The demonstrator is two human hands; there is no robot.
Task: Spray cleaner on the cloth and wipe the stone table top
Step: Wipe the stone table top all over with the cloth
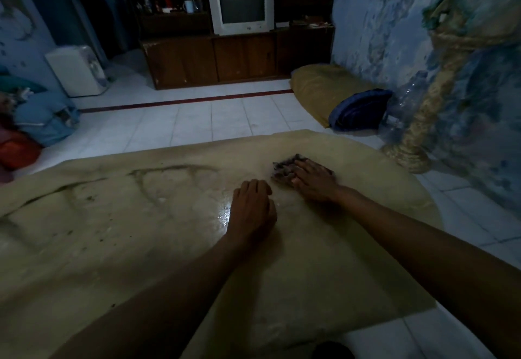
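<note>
The tan stone table top fills the lower half of the view, with dark streaks at its left and a wet shiny patch near the middle. A small dark crumpled cloth lies toward the far right of the table. My right hand presses flat on the cloth, fingers spread over it. My left hand rests on the stone just left of the cloth, fingers curled under, holding nothing. No spray bottle shows in the view.
A woven rope-covered stand and a clear plastic bottle stand right of the table by the wall. A yellow cushion with a blue bundle lies on the white tiled floor. A TV cabinet stands beyond.
</note>
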